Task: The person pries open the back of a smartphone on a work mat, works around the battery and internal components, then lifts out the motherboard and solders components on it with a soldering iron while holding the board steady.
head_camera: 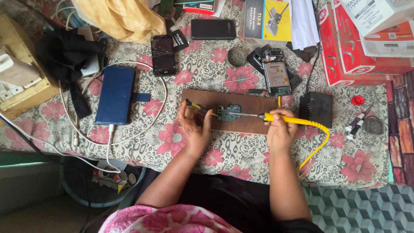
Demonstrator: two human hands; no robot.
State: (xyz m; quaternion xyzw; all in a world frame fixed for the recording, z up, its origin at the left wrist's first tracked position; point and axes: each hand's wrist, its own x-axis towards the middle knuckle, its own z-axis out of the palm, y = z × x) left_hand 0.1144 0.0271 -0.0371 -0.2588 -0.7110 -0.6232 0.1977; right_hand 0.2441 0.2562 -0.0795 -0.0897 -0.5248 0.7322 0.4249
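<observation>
- Head view looked straight down on a surface [241, 151] covered in a leopard-and-pink-flower cloth, pretty cluttered tbh.
- Left hand [194, 127] was pinched around a thin yellow-and-black tweezer-like tool [199, 108], its tip pointing at a small blue-green circuit board [228, 112].
- Right hand [280, 129] was wrapped around a yellow-handled soldering iron [276, 117], with the metal tip reaching left onto the circuit board.
- The circuit board sat near the middle of a flat brown rectangular wooden board [252, 108], right between the two hands.
- The iron's coiled yellow cable [319, 138] ran off to the right and curved down past the surface edge.
- A black box-shaped unit [316, 108] sat just beside the wooden board on the right.
- An opened phone with its insides showing [276, 73] lay just above the wooden board.
- Further left, a dark blue flip phone case [115, 95] had a white charging cable [142, 133] looping around it, and a black phone with a cracked screen [163, 55] lay near it.
- Red cardboard boxes [345, 51] were stacked in the top right corner.
</observation>
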